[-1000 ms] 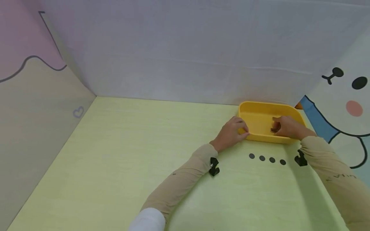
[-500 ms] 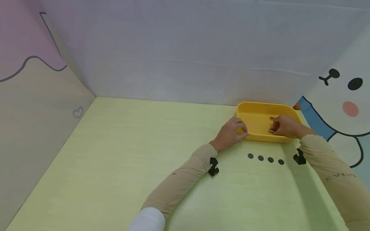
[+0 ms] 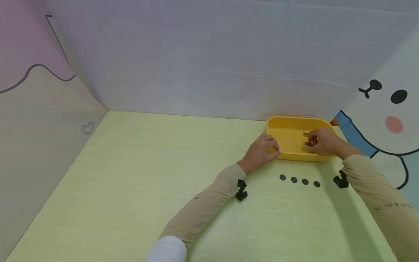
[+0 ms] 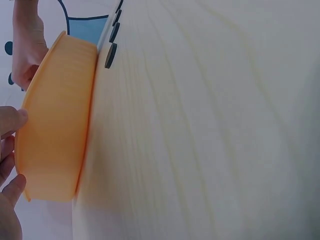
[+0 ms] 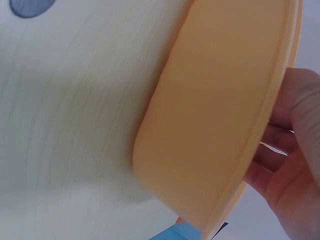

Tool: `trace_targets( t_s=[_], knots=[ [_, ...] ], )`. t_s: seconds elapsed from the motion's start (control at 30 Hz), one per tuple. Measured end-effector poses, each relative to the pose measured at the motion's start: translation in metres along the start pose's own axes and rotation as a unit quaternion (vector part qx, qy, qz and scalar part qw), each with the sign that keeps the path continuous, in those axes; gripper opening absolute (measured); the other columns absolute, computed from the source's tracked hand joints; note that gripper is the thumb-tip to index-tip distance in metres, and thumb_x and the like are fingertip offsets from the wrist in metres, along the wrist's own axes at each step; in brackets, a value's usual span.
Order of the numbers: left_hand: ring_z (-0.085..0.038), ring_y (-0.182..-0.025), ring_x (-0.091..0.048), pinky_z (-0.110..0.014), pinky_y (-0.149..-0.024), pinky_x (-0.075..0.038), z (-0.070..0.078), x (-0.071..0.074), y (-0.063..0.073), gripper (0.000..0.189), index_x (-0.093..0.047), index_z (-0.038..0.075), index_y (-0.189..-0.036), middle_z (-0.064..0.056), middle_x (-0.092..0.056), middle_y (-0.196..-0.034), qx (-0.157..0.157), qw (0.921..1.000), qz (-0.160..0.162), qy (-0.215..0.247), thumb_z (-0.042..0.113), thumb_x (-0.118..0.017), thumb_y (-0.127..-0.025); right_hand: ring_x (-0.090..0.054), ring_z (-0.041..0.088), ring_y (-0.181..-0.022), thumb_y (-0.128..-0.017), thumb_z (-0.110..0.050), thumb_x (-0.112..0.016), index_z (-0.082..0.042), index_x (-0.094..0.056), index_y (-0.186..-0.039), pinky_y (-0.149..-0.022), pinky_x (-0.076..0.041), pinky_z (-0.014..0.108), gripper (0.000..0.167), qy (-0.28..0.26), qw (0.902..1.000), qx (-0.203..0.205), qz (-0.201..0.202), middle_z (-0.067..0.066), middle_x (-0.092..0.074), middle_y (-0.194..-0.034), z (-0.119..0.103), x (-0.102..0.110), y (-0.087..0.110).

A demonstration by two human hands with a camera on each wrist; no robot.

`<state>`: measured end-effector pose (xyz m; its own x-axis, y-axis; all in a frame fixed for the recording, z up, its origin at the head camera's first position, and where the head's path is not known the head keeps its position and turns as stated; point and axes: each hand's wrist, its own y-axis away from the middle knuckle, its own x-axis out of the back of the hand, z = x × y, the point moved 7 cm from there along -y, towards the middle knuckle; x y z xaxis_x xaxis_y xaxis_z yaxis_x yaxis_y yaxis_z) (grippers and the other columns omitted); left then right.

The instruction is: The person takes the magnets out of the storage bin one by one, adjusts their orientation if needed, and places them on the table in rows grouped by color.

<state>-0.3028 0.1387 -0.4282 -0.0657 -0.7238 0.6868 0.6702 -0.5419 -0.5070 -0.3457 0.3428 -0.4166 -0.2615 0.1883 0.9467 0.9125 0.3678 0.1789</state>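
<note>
1. Head view: we see the yellow tray on the worktop, near the back wall. The left hand pinches its rim at the left; the right hand reaches inside, fingers curled beside small brown pieces, and we cannot tell whether they grip one. We judge a piece could slip if caught only by its edge, and the tray could tip if the right wrist leans on its rim. We count one tray, two hands, at least two pieces, four dark discs, two black wrist mounts.
2. Left wrist view: a hard pull by the left fingers could drag the tray, we think. We count one tray, two hands, four discs.
3. Right wrist view: the tray wall hides the fingertips, so we might miss a poor grip. We count one tray, one hand, one cut-off disc.
</note>
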Motion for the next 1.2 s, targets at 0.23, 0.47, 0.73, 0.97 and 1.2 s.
trace_targets(
  t_s=[0.23,0.47,0.73,0.97,1.2],
  knots=[
    [-0.009,-0.096,-0.05,-0.013,-0.095,-0.032,0.001,0.0,0.0,0.007,-0.068,0.014,-0.085,0.004,-0.06,-0.094,-0.002,1.0,0.003,0.004,0.021,-0.071,-0.085,-0.054,0.019,-0.067,-0.074,-0.013,-0.079,0.0,-0.065,-0.082,-0.062,-0.046,0.036,0.021,0.006,0.9999,0.008,0.008,0.005,-0.061,-0.075,-0.003,0.004,0.006],
    [-0.009,-0.097,-0.049,-0.013,-0.097,-0.031,-0.001,0.0,0.001,0.007,-0.068,0.014,-0.085,0.005,-0.059,-0.095,-0.004,0.9999,0.005,0.007,0.021,-0.071,-0.085,-0.054,0.02,-0.067,-0.07,-0.007,-0.076,0.001,-0.064,-0.085,-0.061,-0.046,0.036,0.021,-0.002,0.9998,0.006,0.02,0.007,-0.062,-0.077,-0.009,0.009,0.01],
    [-0.011,-0.098,-0.05,-0.013,-0.096,-0.032,-0.001,0.0,0.001,0.007,-0.068,0.013,-0.086,0.003,-0.06,-0.096,-0.008,0.9998,0.009,0.015,0.019,-0.071,-0.085,-0.052,0.018,-0.063,-0.069,-0.007,-0.078,0.0,-0.064,-0.086,-0.059,-0.045,0.034,0.023,-0.006,0.9992,0.012,0.038,0.006,-0.059,-0.074,-0.013,0.011,0.015],
    [-0.009,-0.098,-0.05,-0.012,-0.096,-0.032,-0.001,-0.002,0.001,0.008,-0.068,0.013,-0.085,0.004,-0.059,-0.095,-0.012,0.9998,0.011,0.015,0.021,-0.072,-0.085,-0.052,0.018,-0.062,-0.069,-0.007,-0.077,-0.001,-0.064,-0.088,-0.056,-0.044,0.032,0.023,-0.008,0.9981,-0.006,0.061,0.005,-0.058,-0.073,-0.01,0.016,0.023],
    [-0.009,-0.097,-0.05,-0.014,-0.099,-0.03,-0.004,-0.003,0.0,0.007,-0.069,0.014,-0.085,0.005,-0.059,-0.094,-0.011,0.9997,0.018,0.015,0.02,-0.073,-0.084,-0.053,0.014,-0.06,-0.068,-0.007,-0.077,-0.004,-0.065,-0.087,-0.055,-0.043,0.031,0.022,0.001,0.9963,0.016,0.085,0.001,-0.06,-0.072,-0.016,0.025,0.032]
  ],
)
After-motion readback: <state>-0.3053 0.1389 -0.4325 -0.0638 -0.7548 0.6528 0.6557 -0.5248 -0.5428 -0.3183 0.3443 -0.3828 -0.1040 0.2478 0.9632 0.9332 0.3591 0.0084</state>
